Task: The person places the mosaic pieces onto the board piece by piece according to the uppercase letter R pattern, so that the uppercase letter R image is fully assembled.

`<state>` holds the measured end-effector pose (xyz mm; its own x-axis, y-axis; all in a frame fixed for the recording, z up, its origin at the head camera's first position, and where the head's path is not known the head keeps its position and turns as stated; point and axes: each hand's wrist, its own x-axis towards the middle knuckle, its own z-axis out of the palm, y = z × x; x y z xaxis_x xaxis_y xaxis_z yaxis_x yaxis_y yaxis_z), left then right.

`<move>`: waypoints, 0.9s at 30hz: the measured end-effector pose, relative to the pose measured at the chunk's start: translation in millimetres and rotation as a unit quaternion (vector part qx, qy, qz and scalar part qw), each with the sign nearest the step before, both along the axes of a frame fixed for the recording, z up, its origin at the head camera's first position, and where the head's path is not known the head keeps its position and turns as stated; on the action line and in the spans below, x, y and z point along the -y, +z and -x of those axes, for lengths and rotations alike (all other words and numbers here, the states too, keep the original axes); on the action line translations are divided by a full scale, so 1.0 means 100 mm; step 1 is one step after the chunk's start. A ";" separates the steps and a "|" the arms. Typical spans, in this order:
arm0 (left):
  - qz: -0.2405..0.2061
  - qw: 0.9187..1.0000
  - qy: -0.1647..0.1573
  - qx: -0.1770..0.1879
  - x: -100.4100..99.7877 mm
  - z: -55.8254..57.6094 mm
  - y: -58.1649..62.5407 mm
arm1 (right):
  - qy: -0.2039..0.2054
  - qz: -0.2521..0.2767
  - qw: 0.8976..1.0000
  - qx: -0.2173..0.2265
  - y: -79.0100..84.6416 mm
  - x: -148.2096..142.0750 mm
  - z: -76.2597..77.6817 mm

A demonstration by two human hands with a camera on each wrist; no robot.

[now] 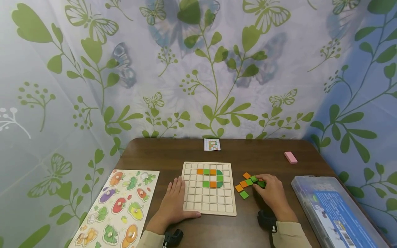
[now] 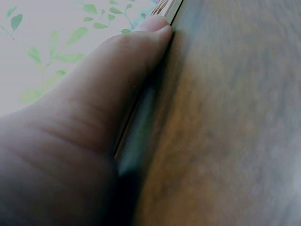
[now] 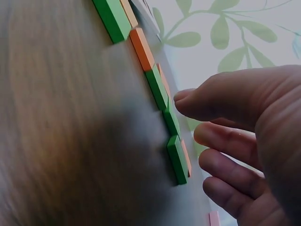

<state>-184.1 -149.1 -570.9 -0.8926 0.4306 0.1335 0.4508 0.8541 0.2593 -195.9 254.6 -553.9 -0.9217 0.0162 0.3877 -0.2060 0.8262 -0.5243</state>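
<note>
A wooden grid board (image 1: 205,198) lies on the table, with orange, light green and dark green pieces set in its upper cells. My left hand (image 1: 174,204) rests along the board's left side, fingers straight, the thumb (image 2: 136,47) spread by the near edge. To the board's right lies a loose cluster of orange and green tiles (image 1: 244,195). My right hand (image 1: 273,193) is over the right end of that cluster, fingertips beside the dark green pieces (image 1: 262,184). In the right wrist view its thumb and fingers stand apart, and no tile shows between them.
A small pattern card (image 1: 212,144) lies at the table's back edge. A pink block (image 1: 290,157) sits at the back right. A vegetable puzzle board (image 1: 124,206) lies at left, a plastic case (image 1: 333,210) at right. A printed curtain hangs behind.
</note>
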 end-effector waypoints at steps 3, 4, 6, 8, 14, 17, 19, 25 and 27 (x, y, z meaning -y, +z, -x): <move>0.000 1.000 0.001 -0.001 0.00 0.01 -0.02 | -0.003 -0.001 1.000 -0.002 -0.01 -0.03 0.00; 0.000 1.000 0.001 -0.002 0.01 0.01 -0.02 | -0.004 0.000 1.000 -0.002 -0.01 -0.04 0.00; -0.001 1.000 0.001 -0.002 0.01 0.01 -0.03 | -0.007 0.003 1.000 -0.001 -0.01 -0.06 0.00; -0.001 1.000 0.001 -0.004 0.01 0.01 -0.03 | -0.011 0.006 1.000 0.003 -0.02 -0.07 0.00; 0.001 1.000 0.001 -0.001 0.01 0.01 -0.03 | -0.022 0.011 0.999 0.030 -0.04 -0.08 -0.01; -0.003 1.000 0.000 0.000 0.00 0.00 -0.02 | -0.030 0.011 0.999 0.039 -0.05 -0.08 -0.01; -0.004 1.000 0.000 -0.002 0.00 0.00 -0.02 | -0.034 0.013 0.998 0.043 -0.05 -0.08 -0.01; 0.002 1.000 0.000 -0.003 0.01 0.01 -0.03 | -0.048 0.019 0.997 0.064 -0.04 -0.07 0.00; 0.004 1.000 0.000 -0.001 0.01 0.01 -0.03 | -0.051 0.020 0.996 0.069 -0.04 -0.07 0.00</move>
